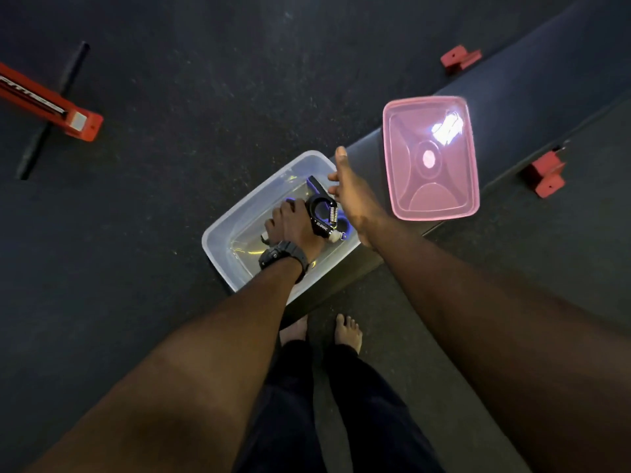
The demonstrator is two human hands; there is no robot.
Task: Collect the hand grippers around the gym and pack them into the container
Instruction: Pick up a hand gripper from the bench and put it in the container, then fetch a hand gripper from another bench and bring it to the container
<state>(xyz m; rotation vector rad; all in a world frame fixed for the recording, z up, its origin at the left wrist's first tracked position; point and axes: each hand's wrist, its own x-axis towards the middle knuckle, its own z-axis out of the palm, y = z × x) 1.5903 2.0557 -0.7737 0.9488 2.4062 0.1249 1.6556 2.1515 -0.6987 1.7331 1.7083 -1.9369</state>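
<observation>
Left hand [293,223] gripping black hand gripper [322,216], lowering it into clear container [218,233] on bench [372,148]; right hand [351,196] hovering spread; pink lid [430,158] lying aside, keeping opening free.

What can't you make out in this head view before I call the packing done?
- Gripper count: the left hand covers part of the container; only a black hand gripper and a blue one show.
- Left fingers: hidden inside the container.
- Red frame: cut off by the left edge.
- Right hand: its palm side is hidden.
</observation>
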